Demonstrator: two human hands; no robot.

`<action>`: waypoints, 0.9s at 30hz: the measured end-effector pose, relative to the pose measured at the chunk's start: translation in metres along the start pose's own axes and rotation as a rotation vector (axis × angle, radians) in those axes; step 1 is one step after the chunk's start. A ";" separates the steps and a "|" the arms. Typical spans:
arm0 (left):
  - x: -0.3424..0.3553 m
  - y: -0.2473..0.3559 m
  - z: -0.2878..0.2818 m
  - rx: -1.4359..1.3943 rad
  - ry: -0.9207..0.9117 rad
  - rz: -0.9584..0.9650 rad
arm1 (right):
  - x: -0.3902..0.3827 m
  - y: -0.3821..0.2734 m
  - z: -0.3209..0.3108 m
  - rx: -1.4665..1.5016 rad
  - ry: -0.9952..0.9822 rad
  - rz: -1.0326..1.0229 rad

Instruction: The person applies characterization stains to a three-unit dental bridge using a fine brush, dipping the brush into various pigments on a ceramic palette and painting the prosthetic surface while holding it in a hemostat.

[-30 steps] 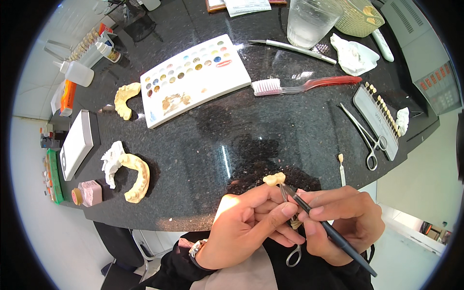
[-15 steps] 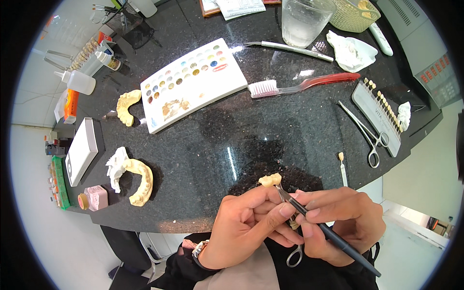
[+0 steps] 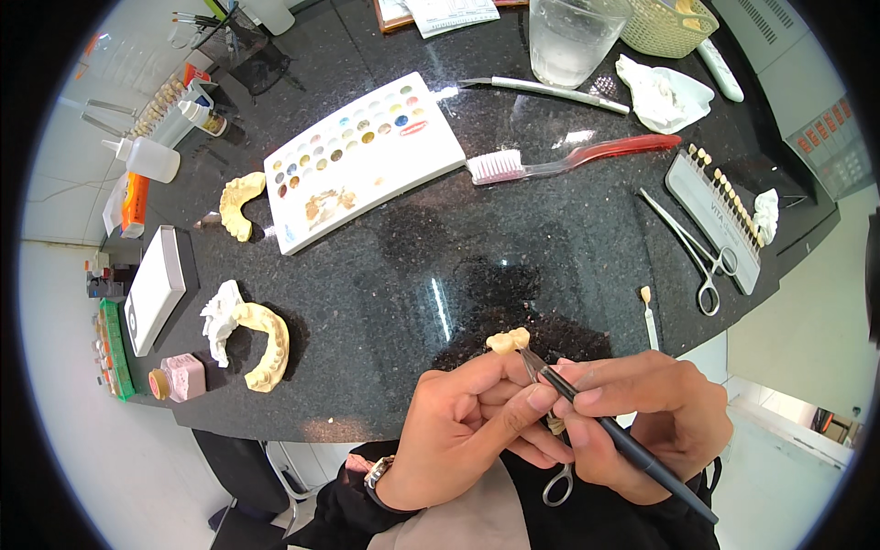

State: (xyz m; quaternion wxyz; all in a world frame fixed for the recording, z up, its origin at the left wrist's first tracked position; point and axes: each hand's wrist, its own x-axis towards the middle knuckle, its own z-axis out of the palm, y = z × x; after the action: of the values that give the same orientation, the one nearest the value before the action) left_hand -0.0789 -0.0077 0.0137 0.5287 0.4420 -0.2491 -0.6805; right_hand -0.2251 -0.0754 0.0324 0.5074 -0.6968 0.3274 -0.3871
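Observation:
My left hand point(image 3: 477, 412) is closed around a pair of locking forceps, whose finger ring point(image 3: 557, 486) hangs out below the fingers. A small cream-coloured dental bridge point(image 3: 507, 340) sits just above the left fingertips, apparently held in the forceps' jaws; the grip itself is partly hidden. My right hand point(image 3: 651, 426) pinches a fine brush point(image 3: 632, 447) with a dark handle, like a pen. Its pointed tip is at the right end of the bridge, touching or very close. Both hands meet over the table's front edge.
Beyond the hands lie a white paint palette point(image 3: 367, 165), a red-handled toothbrush point(image 3: 577, 160), a knife point(image 3: 559, 95) and a glass of water point(image 3: 573, 46). To the right are more forceps point(image 3: 687, 247) and a shade guide point(image 3: 715, 220). Plaster dental models point(image 3: 270, 353) stand left.
The brush has shifted very slightly up and left with its tip still at the bridge. The view has moved a little; both hands keep their grips.

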 end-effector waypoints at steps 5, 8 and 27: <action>0.000 0.000 -0.001 -0.001 0.000 -0.028 | -0.002 0.004 -0.001 0.002 -0.017 -0.030; 0.000 0.001 0.000 -0.010 0.004 -0.027 | -0.001 0.002 -0.001 0.006 -0.004 -0.005; -0.003 -0.001 0.000 0.007 -0.001 -0.039 | -0.002 0.001 -0.006 0.000 -0.023 0.035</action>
State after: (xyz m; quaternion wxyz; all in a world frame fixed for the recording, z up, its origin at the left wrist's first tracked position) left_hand -0.0790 -0.0043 0.0143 0.5137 0.4483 -0.2427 -0.6901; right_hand -0.2310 -0.0765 0.0321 0.5179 -0.6954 0.3336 -0.3699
